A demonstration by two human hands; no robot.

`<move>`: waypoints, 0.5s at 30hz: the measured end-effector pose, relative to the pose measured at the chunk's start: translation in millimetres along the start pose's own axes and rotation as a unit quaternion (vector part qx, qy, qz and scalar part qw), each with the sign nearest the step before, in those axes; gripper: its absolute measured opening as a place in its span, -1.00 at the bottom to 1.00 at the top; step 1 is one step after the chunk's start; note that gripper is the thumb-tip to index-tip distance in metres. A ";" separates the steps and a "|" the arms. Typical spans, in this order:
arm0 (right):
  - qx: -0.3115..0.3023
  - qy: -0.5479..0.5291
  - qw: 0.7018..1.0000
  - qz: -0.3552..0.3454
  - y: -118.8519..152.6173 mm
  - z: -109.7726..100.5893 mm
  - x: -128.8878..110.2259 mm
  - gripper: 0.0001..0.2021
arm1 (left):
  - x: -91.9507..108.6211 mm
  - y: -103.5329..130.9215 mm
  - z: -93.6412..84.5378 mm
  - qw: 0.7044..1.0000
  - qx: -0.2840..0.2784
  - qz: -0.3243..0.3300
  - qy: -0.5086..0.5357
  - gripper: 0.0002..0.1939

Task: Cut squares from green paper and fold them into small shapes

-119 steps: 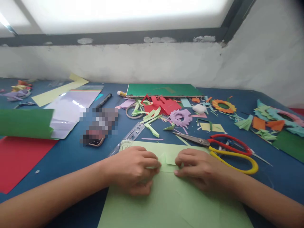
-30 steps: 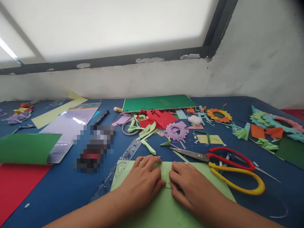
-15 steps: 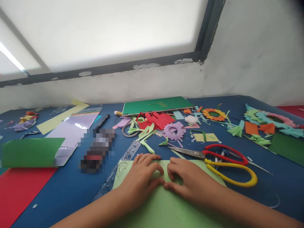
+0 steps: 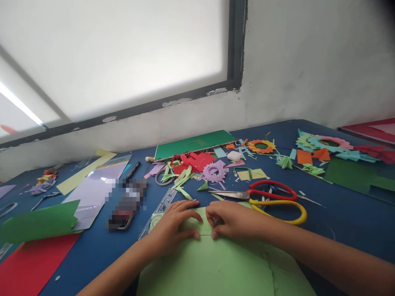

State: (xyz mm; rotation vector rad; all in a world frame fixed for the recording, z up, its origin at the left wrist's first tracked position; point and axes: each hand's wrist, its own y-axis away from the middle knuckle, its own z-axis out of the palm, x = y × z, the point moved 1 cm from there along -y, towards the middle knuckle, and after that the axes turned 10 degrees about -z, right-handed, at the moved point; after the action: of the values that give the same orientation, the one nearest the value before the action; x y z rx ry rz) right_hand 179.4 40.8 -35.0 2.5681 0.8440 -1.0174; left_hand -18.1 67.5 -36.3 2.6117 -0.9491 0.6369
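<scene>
left hand point(image 4: 177, 226) held spread on the paper; right hand point(image 4: 226, 220) curled, pinch cannot be told | light-green sheet point(image 4: 222, 267) laid beneath both, lower centre; long axis cut off by frame; short left-right line framed between thumbs | ruler point(image 4: 165, 202) left-hand side; scissors point(image 4: 265, 196) set right of centre, blades pointed left

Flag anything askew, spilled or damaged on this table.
Beyond the light green sheet, cut scraps lie untidily strewn around the purple paper ring; at left, a dark green sheet curls over the red sheet instead of lying flat.
</scene>
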 end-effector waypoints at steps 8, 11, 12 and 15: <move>-0.028 -0.002 0.999 -0.044 3.5 -3.6 4.0 -0.80 | 0.8 6.6 -0.3 1.000 -0.008 0.016 -0.013 -0.71; -0.036 -0.006 0.998 -0.052 0.9 -3.8 8.6 -0.76 | 2.0 9.7 2.2 0.999 -0.002 0.032 -0.029 -0.76; -0.041 -0.010 0.998 -0.055 0.5 -4.4 10.4 -0.74 | 2.6 10.4 2.8 0.999 0.003 0.036 -0.032 -0.76; -0.055 -0.025 0.996 -0.071 1.4 -7.6 14.6 -0.73 | 5.6 12.2 3.2 0.998 0.021 0.048 -0.035 -0.78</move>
State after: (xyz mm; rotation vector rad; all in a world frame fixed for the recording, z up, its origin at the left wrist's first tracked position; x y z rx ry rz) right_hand 192.9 49.0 -39.5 2.4095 1.0520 -1.0377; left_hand -21.3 54.1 -34.9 2.6544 -1.0996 0.5989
